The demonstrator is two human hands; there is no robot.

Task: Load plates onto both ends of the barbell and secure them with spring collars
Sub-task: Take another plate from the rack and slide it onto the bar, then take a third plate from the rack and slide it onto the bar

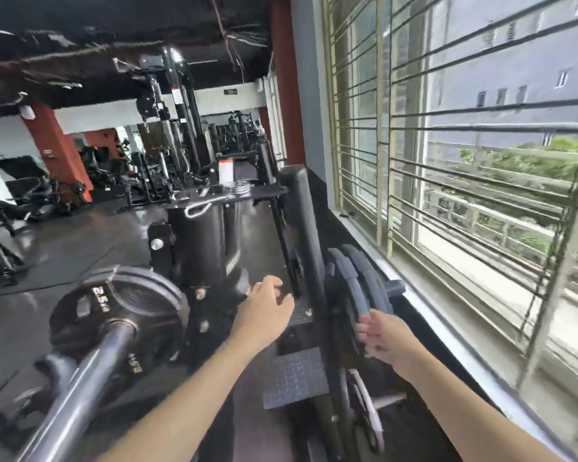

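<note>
The steel barbell (80, 388) runs from the lower left toward the middle, and a black plate (121, 308) sits on its sleeve end. Black plates (357, 278) stand upright on a storage rack by the window. My right hand (386, 338) is at the near rim of one of those plates, fingers touching its edge; blur hides whether they curl round it. My left hand (264, 308) hovers in the air left of the rack's black post, fingers relaxed, holding nothing. A coiled spring collar (236, 188) lies on a black shelf farther back.
A black rack post (306, 235) rises between my hands. Dark cylindrical stands (197, 248) and a chrome handle (202, 206) are beyond the barbell. A barred window (464, 161) and its sill line the right side. Gym machines fill the far left over dark rubber floor.
</note>
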